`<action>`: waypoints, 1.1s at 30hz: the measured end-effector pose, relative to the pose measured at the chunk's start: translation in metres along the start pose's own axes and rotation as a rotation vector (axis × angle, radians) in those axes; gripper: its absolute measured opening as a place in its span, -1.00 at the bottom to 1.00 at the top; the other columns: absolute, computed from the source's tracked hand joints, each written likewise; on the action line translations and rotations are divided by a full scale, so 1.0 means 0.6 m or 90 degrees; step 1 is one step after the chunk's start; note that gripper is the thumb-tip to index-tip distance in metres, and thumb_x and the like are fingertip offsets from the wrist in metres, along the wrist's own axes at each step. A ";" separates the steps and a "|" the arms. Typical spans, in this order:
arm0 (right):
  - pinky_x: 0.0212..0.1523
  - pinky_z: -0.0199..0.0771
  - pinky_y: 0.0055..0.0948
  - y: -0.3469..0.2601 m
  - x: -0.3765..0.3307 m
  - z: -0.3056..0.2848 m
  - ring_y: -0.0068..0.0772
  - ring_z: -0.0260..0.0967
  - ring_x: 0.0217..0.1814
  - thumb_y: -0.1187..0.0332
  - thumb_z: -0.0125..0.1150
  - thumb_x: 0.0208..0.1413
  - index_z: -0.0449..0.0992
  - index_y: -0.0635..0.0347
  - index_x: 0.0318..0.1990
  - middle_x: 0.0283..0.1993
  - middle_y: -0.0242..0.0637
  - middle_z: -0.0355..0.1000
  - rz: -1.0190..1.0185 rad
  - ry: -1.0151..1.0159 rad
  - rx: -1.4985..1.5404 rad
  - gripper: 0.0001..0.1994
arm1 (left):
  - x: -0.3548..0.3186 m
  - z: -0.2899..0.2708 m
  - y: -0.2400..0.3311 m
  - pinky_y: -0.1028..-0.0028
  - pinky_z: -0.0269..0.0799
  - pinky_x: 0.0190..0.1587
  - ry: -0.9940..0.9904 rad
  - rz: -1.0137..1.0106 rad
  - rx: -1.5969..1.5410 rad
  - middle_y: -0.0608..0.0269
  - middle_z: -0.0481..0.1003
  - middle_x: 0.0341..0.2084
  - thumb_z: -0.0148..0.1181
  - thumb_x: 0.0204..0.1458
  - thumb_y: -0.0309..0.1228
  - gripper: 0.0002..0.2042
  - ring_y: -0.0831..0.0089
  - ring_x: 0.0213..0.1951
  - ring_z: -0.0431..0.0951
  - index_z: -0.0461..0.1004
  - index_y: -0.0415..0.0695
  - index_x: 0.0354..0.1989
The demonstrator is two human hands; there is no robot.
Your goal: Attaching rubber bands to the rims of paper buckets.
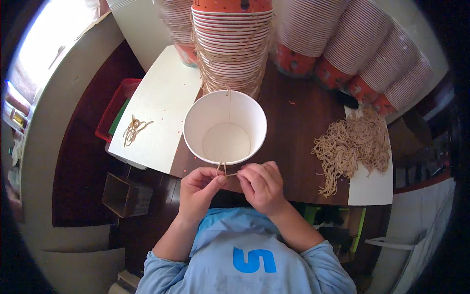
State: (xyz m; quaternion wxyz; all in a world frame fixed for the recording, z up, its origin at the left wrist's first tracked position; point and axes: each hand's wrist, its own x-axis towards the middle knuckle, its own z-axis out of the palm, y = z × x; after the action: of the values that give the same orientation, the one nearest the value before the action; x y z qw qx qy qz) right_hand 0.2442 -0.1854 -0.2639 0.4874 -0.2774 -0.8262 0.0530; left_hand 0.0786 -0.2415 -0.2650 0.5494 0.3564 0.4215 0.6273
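A white paper bucket (198, 127) stands with its mouth up at the front of the table. A tan cord (221, 166) comes over its near rim, and another strand shows at the far rim. My left hand (200, 188) pinches the cord between thumb and fingers just in front of the near rim. Close beside it on the right, my right hand (262, 183) is closed on the cord's other end, with a short stretch running between both hands. The fingertips partly hide how the cord is looped.
Behind the bucket rises a tall stack of nested buckets (232, 44) draped with cords. More wrapped stacks (360, 41) lean at the back right. A tangled cord pile (355, 144) lies on the right, a few loose cords (135, 130) on the left. A cardboard box (125, 195) sits below left.
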 end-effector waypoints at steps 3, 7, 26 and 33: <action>-0.39 0.28 -0.33 -0.002 -0.001 0.005 -0.24 0.36 -0.40 0.55 0.26 -0.18 0.43 0.21 -0.35 -0.33 -0.24 0.41 0.043 -0.038 -0.042 -0.81 | -0.002 0.001 -0.001 0.60 0.46 -0.24 0.009 -0.001 0.019 0.23 0.53 -0.39 0.18 0.00 -0.59 -0.90 0.59 -0.35 0.51 0.45 -0.30 -0.30; -0.33 0.33 -0.29 -0.003 -0.001 0.017 -0.16 0.35 -0.35 0.49 0.23 -0.11 0.45 0.21 -0.34 -0.35 -0.20 0.40 0.110 -0.086 -0.033 -0.86 | -0.002 0.000 0.000 0.60 0.46 -0.24 0.014 -0.003 0.057 0.24 0.53 -0.39 0.17 -0.01 -0.62 -0.90 0.59 -0.35 0.51 0.45 -0.30 -0.30; -0.22 0.45 -0.54 -0.024 0.021 0.014 -0.50 0.44 -0.22 0.51 0.14 0.05 0.52 0.32 -0.27 -0.25 -0.23 0.50 0.386 -0.194 0.480 -0.88 | -0.010 0.003 0.014 0.62 0.42 -0.27 0.079 0.070 0.175 0.30 0.51 -0.43 0.22 -0.08 -0.63 -0.88 0.62 -0.37 0.49 0.43 -0.26 -0.37; -0.25 0.44 -0.58 -0.022 0.012 0.027 -0.61 0.43 -0.32 0.42 0.17 0.06 0.56 0.31 -0.29 -0.37 -0.32 0.53 0.646 -0.170 0.718 -0.85 | -0.016 0.004 0.014 0.61 0.42 -0.26 0.073 0.084 0.251 0.28 0.52 -0.44 0.22 -0.06 -0.61 -0.90 0.63 -0.36 0.49 0.46 -0.28 -0.36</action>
State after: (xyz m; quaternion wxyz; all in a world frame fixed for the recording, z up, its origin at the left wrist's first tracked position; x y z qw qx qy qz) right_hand 0.2224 -0.1896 -0.2620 0.3674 -0.3232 -0.4972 0.7164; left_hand 0.0789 -0.2508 -0.2564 0.4017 0.4474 0.5422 0.5869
